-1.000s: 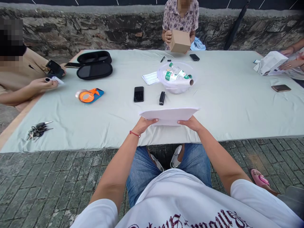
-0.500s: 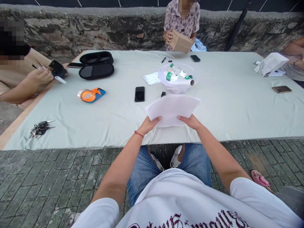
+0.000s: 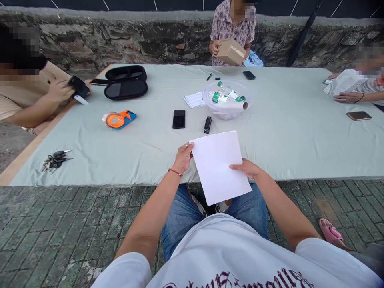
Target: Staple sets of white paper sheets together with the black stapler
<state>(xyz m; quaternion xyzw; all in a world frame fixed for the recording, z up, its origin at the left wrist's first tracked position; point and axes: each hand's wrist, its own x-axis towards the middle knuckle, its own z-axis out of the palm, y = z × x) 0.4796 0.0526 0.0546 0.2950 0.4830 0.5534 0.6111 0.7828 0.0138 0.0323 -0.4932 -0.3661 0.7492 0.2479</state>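
Note:
White paper (image 3: 220, 168) is held between my hands over the near edge of the table, slightly tilted. My left hand (image 3: 183, 157) pinches its upper left corner. My right hand (image 3: 244, 167) grips the right edge, thumb on top and fingers hidden beneath. Beyond the paper lies a black stapler (image 3: 207, 125), with a black phone (image 3: 179, 119) to its left. Behind the stapler a clear plastic basin (image 3: 226, 114) holds green-labelled bottles and a cardboard-cored roll. Printed sheets (image 3: 193, 100) lie beside the basin.
On the cloth-covered table (image 3: 144, 148) are keys (image 3: 55, 161), an orange tape dispenser (image 3: 120, 119), an open black case (image 3: 126, 90) and a brown phone (image 3: 359, 116). People sit at left, far side and right; the far person holds a cardboard box (image 3: 231, 52).
The paper has turned from wide to upright and come down nearer my body. My left hand has shifted to its corner. The stapler is now uncovered. The person at right has leaned in.

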